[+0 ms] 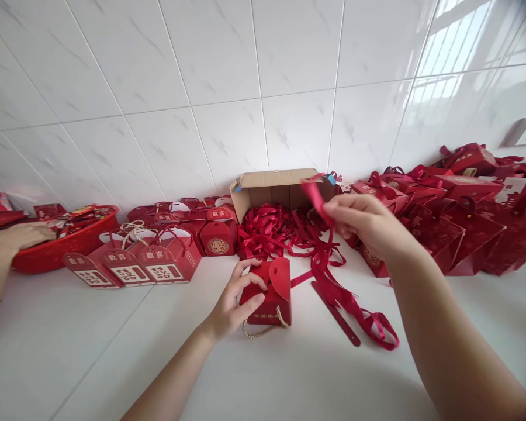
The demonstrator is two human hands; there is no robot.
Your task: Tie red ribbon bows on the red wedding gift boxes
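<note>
In the head view a small red gift box (pixel 277 295) with a twisted cord handle stands on the white tabletop. My left hand (pixel 241 298) steadies it from the left, fingers over its top and thumb against the front. My right hand (pixel 355 219) is raised to the right of the box, pinching a red ribbon (pixel 314 197) whose end sticks up, slightly blurred. Below that hand more loose ribbon (pixel 346 298) trails across the table beside a flat dark red strip (pixel 335 316). Behind the box, ribbons (pixel 265 231) spill from a cardboard box (pixel 276 178) lying on its side.
Finished-looking red boxes (pixel 170 263) with cord handles stand at left, and many dark red bags (pixel 438 228) at right. A co-worker's hand (pixel 21 237) reaches into a red basin (pixel 70 245) of small packets at far left. A tiled wall (pixel 228 140) closes the back.
</note>
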